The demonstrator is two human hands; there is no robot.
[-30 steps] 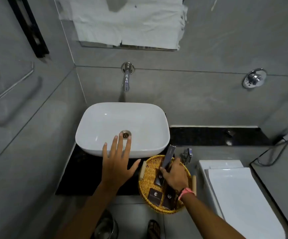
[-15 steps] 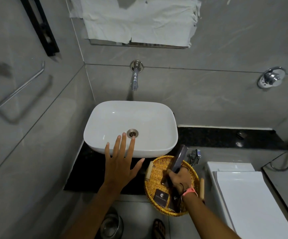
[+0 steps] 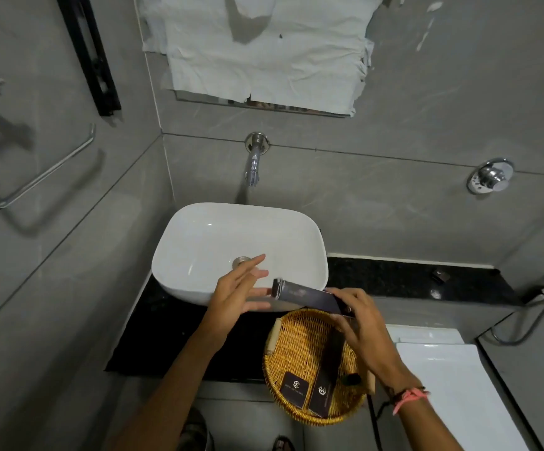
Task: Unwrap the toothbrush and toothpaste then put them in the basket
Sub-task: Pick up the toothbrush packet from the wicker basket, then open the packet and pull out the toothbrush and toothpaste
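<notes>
Right hand lifted dark packet from basket.

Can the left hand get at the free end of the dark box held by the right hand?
Probably yes: the left hand is open right beside the box, whose near end sticks out from the right hand, with nothing between.

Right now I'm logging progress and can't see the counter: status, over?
Right hand grips dark long box over basket. Left hand open, reaching its end. Box still sealed. Nothing blocking.
</notes>
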